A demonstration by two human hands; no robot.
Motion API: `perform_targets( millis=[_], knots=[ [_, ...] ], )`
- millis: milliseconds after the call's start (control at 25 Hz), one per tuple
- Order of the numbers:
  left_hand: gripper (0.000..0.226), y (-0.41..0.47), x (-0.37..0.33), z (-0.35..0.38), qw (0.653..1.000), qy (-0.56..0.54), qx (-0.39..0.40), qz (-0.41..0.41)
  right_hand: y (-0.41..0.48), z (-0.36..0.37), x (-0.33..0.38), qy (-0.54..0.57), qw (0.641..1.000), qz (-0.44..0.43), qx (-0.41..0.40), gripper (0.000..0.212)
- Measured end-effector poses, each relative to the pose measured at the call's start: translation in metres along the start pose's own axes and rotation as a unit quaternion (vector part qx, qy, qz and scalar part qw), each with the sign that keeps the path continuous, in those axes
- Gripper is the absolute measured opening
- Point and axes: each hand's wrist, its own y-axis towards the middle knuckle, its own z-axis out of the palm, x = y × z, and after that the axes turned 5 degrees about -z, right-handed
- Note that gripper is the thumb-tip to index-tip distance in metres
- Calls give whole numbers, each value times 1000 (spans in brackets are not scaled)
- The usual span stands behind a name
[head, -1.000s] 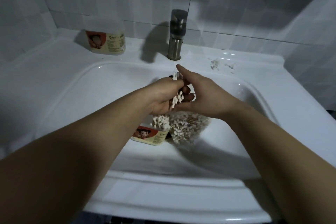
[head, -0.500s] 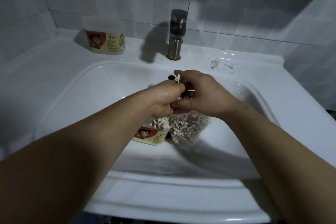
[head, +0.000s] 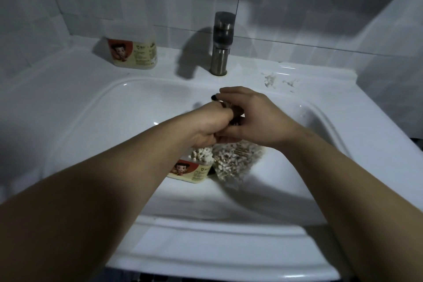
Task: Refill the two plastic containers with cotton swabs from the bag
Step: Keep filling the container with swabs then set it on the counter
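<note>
Wide white ceramic sink (head: 75,103), with a bare ledge and bare basin wall at left. On the back-left ledge, well apart from the hands, a lidded translucent plastic container (head: 134,52) with a red-and-cream cartoon-face label (print too small to read). Brushed-metal tap (head: 220,52) behind the basin. Over the basin middle, left hand (head: 209,129) fingers curled round a bunch of cotton swabs (head: 229,106). Right hand (head: 258,119) fingers curled over the same bunch. Beneath, in the basin, an open matching container (head: 194,170) showing white swab tips, touching a clear plastic bag (head: 237,159) packed with swabs. Pale crumbs (head: 271,79) on the right ledge.
</note>
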Motion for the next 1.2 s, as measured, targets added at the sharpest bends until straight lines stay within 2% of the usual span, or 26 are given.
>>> perform_targets(
  millis=[80,240,400,480,560,600,720,880,960,1120,1200],
  knots=[
    [24,2,1,-2,1000,-2,-8,0,0,-1,1,5,1000,1,24,92],
    [18,-1,-1,-3,999,-29,9,-20,1,-3,4,-5,1000,3,16,89],
    [16,6,-2,-7,997,-64,-4,-45,-6,-10,4,75,995,59,2,95],
    [16,10,-2,-12,995,-74,-40,-57,-9,-12,-2,93,991,97,-29,69],
    [22,14,-1,-17,993,-57,-86,-56,-7,-17,-9,35,988,136,-58,31],
    [23,15,-1,-20,992,-53,-101,-51,-7,-20,-11,1,986,158,-50,24],
    [19,15,-1,-21,992,-53,-112,-37,-8,-20,-10,-34,979,196,54,25],
    [21,15,0,-19,994,-39,-104,-24,-10,-13,-9,-80,958,195,197,43],
    [22,16,0,-18,994,-35,-97,-19,-11,-12,-9,-76,952,196,225,47],
    [24,16,2,-18,996,-23,-90,-13,-11,-12,-7,-63,951,191,235,21],
    [26,16,2,-17,996,-13,-87,-15,-10,-10,-6,-66,947,190,252,20]
  ],
)
